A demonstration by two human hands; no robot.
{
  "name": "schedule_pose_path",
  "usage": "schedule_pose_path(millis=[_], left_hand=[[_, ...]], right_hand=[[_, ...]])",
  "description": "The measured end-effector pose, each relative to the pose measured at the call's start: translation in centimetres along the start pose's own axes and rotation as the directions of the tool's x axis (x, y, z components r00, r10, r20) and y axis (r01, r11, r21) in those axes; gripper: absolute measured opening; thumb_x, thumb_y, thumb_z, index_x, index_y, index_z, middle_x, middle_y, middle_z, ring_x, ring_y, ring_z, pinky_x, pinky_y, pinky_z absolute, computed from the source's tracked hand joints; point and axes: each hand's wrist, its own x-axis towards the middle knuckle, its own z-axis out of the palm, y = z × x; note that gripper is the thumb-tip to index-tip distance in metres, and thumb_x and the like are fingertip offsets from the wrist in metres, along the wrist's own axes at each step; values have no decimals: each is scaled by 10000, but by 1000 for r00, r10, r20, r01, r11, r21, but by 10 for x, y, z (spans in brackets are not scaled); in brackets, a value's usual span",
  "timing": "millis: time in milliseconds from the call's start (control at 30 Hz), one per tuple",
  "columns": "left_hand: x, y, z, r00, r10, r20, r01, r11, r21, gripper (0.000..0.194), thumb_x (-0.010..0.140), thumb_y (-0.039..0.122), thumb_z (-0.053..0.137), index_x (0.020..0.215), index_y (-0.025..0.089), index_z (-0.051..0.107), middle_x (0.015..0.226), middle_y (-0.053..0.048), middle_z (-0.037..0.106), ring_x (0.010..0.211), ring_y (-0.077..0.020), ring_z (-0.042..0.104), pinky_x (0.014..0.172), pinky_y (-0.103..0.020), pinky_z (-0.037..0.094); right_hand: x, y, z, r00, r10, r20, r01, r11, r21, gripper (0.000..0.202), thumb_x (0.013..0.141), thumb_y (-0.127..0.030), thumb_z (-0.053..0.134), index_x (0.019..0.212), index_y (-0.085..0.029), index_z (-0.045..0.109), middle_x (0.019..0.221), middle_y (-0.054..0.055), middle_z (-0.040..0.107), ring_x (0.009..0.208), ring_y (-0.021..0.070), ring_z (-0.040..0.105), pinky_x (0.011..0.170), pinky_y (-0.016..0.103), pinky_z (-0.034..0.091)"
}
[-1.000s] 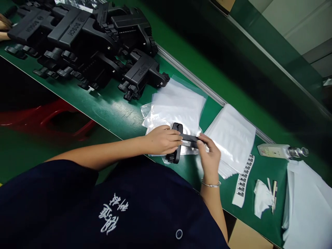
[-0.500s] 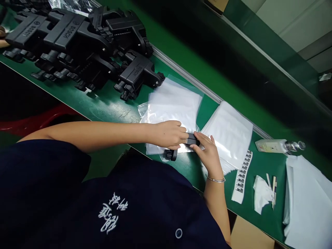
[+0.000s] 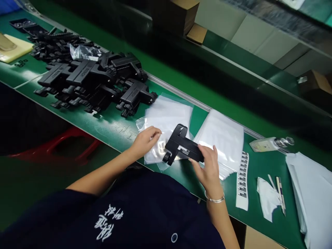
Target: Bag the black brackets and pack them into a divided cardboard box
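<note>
My right hand [image 3: 209,162] grips the end of a black T-shaped plastic bracket [image 3: 190,147], thumb on the near side and fingers on the far side. A small white and black label [image 3: 183,150] is on the bracket's upward face, and a black knob [image 3: 166,157] is at its near left corner. The bracket is held over a stack of clear plastic bags [image 3: 168,112]. Left of the bracket and apart from it, my left hand [image 3: 146,141] has its fingers curled together, with nothing visible in them.
Many black brackets [image 3: 85,74] are piled at the left. More plastic bags [image 3: 223,133] lie right of centre, beside a label strip [image 3: 243,183]. Farther right are a bottle [image 3: 263,144], crumpled tissue [image 3: 267,197], pens [image 3: 280,193] and white sheets [image 3: 315,193]. A red chair [image 3: 62,141] is below the table.
My left hand has come off the bracket and moved left. The bracket, now only in my right hand, shows its labelled face. The view has shifted, revealing more of the table's left end.
</note>
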Motion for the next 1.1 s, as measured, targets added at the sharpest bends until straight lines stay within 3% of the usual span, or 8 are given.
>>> schedule_pose_path(millis=[133,267,367,500,633,733,933,1100], left_hand=[[-22,19,46,926,173,335,-238,958,163,369,859,345,531,1158,143,608,1200,-145,628,1132,-290,574,967,-437,466],[-42,24,83,820,285,495,-478,817,321,709,795,504,643,1357,106,476,1387,-213,514,1324,-407,419,1072,-581,349],[-48,9,80,769,402,498,-602,717,351,403,945,294,465,1302,115,523,1333,-173,578,1272,-300,511,1033,-433,440],[-43,-3,54,691,536,485,-716,600,357,369,944,74,316,1187,142,586,1224,-131,642,1149,-218,590,922,-329,505],[-31,-4,39,848,290,444,-512,666,543,257,890,55,392,952,150,623,895,-102,650,840,-236,623,694,-344,532],[-29,-7,37,940,131,315,-306,733,608,301,839,7,370,958,138,614,863,-109,621,823,-252,597,737,-382,523],[-28,-15,19,922,40,385,-228,859,458,363,868,65,319,1046,155,622,967,-122,645,887,-249,613,762,-360,507],[-12,-7,7,945,-57,322,-100,886,453,310,950,299,321,912,193,611,916,-76,642,814,-227,622,660,-313,452]], right_hand=[[-11,-9,-25,938,31,-347,-93,982,-164,657,845,-260,679,1423,-225,366,1104,105,624,1041,250,613,1033,586,424],[-16,-10,-36,877,121,-465,-232,954,-189,623,854,-251,668,1409,-217,386,1115,117,631,1066,262,614,996,566,470],[-22,-6,-38,851,149,-503,-270,947,-176,612,852,-258,672,1400,-206,404,1125,123,631,1076,265,610,988,557,481],[-27,-2,-38,839,145,-524,-270,948,-170,615,851,-254,674,1402,-202,407,1113,116,635,1065,259,613,989,541,485],[-27,0,-38,834,122,-538,-242,957,-158,625,838,-238,688,1398,-207,410,1092,108,634,1042,256,620,945,503,517],[-28,1,-39,833,150,-533,-244,964,-110,619,822,-245,705,1378,-219,434,1117,110,632,1054,257,620,892,444,546],[-23,-1,-48,736,627,-255,-526,766,369,471,845,-389,648,1273,-231,531,1065,94,662,945,228,657,766,367,569],[-9,-8,-47,660,751,-19,-621,560,548,452,800,-413,679,1205,-244,571,956,57,674,823,196,658,680,323,556]])
